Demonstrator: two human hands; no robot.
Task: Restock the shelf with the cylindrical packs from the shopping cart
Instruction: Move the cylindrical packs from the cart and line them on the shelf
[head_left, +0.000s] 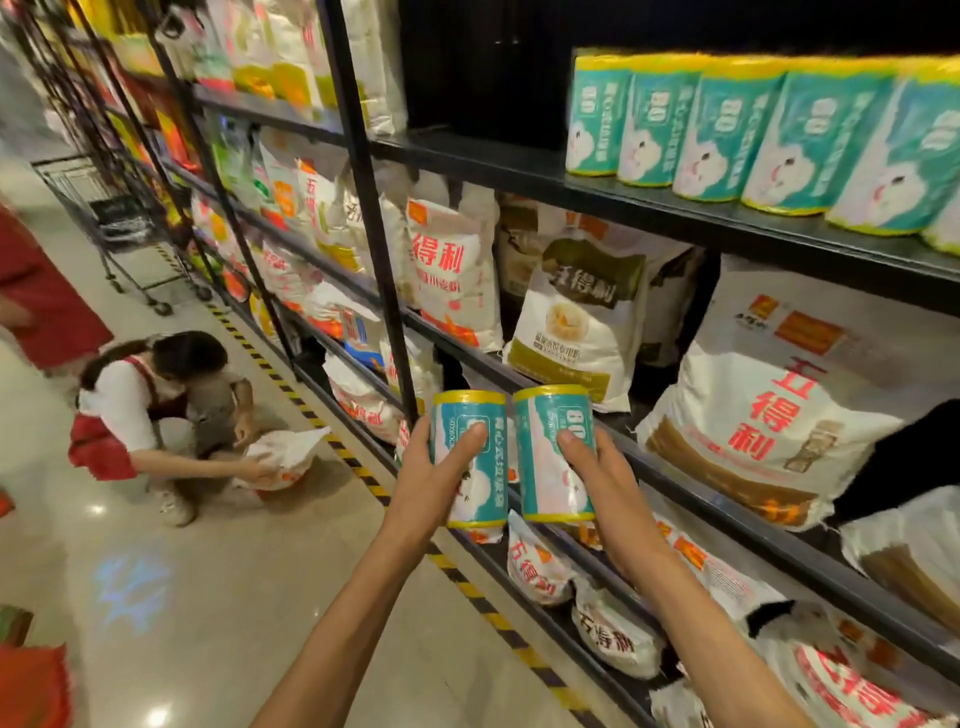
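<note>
Teal packs with yellow rims, one per hand: the left hand (431, 478) is wrapped around one cylindrical pack (470, 457) and the right hand (602, 483) grips a second pack (553, 452), both upright and side by side, held out in front of the black shelf (675, 208). More of the same packs (727, 130) already stand in a row along the front edge of the upper shelf board, with white flour bags (576, 317) on the boards below. Off to the left a person (156, 410) crouches on the floor with a bag, and a shopping cart (109, 218) sits further down the aisle.

White flour sacks (454, 270) on lower racks, crouching person (156, 415) with a bag (283, 457) on the floor
</note>
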